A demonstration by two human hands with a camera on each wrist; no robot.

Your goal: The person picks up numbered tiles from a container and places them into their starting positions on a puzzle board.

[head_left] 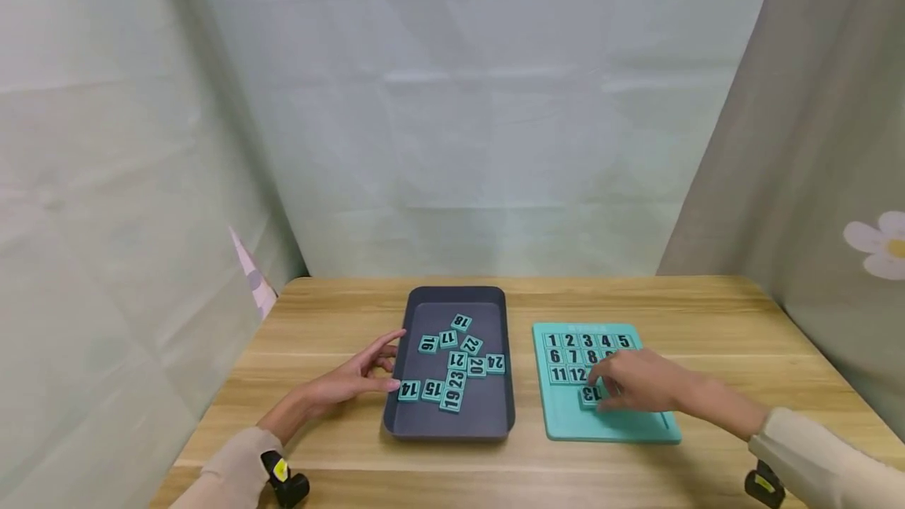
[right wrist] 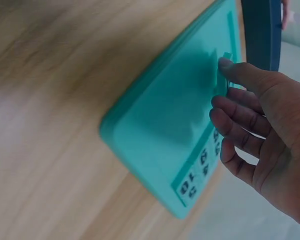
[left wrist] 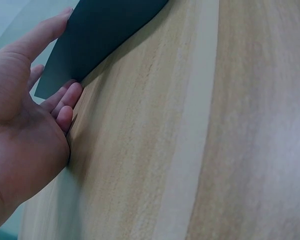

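Observation:
My right hand (head_left: pixel 639 382) pinches the number tile 13 (head_left: pixel 590 396) between thumb and fingers, low over the turquoise number board (head_left: pixel 566 422). The 13 looks upside down from here. In the right wrist view the tile (right wrist: pixel 223 80) stands tilted on edge under the thumb. Tiles 1 to 12 fill the board's upper rows, some hidden behind my right hand. On the left, my left hand (head_left: pixel 353 374) rests beside the dark tray (head_left: pixel 452 424), thumb and index finger spread along its left wall. The left wrist view shows the other fingers loosely bent by the tray wall (left wrist: pixel 107 35).
Loose number tiles lie in the tray at various angles, among them tile 14 (head_left: pixel 408 390) and tile 18 (head_left: pixel 461 323). Tray and board stand side by side on a wooden table (head_left: pixel 339 485). A pale curtain (head_left: pixel 495 116) hangs behind the table.

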